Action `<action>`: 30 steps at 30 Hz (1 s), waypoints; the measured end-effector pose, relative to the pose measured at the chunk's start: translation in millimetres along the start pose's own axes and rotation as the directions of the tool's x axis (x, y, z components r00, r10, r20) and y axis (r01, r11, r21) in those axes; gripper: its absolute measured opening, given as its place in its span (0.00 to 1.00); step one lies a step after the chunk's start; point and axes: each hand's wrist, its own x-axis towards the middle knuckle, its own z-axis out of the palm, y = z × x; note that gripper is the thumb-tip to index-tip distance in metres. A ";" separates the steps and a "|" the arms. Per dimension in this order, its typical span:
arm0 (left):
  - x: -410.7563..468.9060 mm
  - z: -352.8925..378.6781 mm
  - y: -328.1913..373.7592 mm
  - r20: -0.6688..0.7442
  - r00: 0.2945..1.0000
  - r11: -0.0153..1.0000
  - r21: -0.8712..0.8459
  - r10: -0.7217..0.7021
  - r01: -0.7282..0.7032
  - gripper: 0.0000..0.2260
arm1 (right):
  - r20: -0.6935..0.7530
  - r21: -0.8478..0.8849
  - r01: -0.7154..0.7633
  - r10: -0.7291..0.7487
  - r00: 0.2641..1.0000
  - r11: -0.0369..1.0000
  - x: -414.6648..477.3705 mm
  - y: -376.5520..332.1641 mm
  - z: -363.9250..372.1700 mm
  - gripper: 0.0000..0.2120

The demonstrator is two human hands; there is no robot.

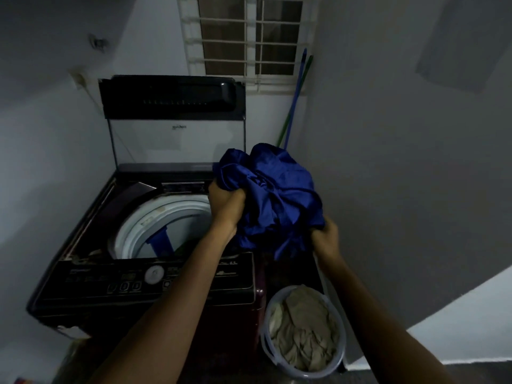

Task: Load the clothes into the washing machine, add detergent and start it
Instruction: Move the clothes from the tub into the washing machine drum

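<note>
Your left hand [225,202] and right hand [325,236] both clutch the bunched, shiny blue fabric garment [273,198]: soft, light, likely slippery; grip deep folds.

Before us a white-barred window [246,42], beside it our blue and green broom handles [295,101] leaning in the corner, grey walls [401,162].

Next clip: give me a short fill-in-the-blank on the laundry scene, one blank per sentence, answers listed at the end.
1. Both the left hand and the right hand grip a bundled ____ cloth.
2. The washing machine lid stands ____.
3. The bucket on the floor holds ____ clothes.
4. The bucket stands to the ____ of the washing machine.

Answers: blue; open; beige; right
</note>
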 end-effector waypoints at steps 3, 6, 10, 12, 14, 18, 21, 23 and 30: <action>14.0 -30.9 -1.7 -0.005 0.999 0.986 0.166 0.036 -0.035 0.11 | -0.171 0.202 0.004 0.031 0.985 0.979 10.2 -23.6 9.1 0.09; 23.9 -44.6 -7.3 0.069 0.997 0.963 0.267 0.024 -0.041 0.16 | 0.191 0.232 -0.024 -0.021 0.981 0.973 4.5 -58.0 41.3 0.21; 35.5 -50.7 -13.1 0.151 0.989 0.939 0.340 -0.002 -0.050 0.27 | 0.610 0.113 -0.054 -0.027 0.792 0.992 -13.5 -85.6 89.9 0.35; 42.2 -56.0 -16.7 0.169 0.985 0.943 0.320 0.039 -0.092 0.34 | 0.622 0.174 -0.140 0.001 0.783 0.975 -16.5 -88.3 104.2 0.29; 50.6 -62.0 -22.7 0.181 0.980 0.951 0.283 0.078 -0.128 0.41 | 0.604 0.161 -0.160 0.031 0.796 0.974 -12.4 -85.4 117.7 0.28; 61.1 -72.9 -31.5 0.223 0.971 0.972 0.198 0.082 -0.128 0.42 | 0.544 0.115 -0.111 0.031 0.839 0.987 0.6 -75.5 152.0 0.42; 69.4 -78.5 -31.4 0.256 0.962 0.974 0.177 0.089 -0.138 0.38 | 0.509 0.113 -0.106 0.034 0.860 0.988 17.0 -59.2 174.3 0.48; 79.1 -83.0 -29.2 0.237 0.967 0.962 0.229 0.090 -0.146 0.36 | 0.492 0.121 -0.134 0.058 0.869 0.984 14.2 -64.0 187.1 0.43; 121.3 -114.4 -36.7 0.172 0.984 0.906 0.407 0.052 -0.119 0.37 | 0.453 0.116 -0.176 0.106 0.885 0.978 24.8 -48.4 233.7 0.33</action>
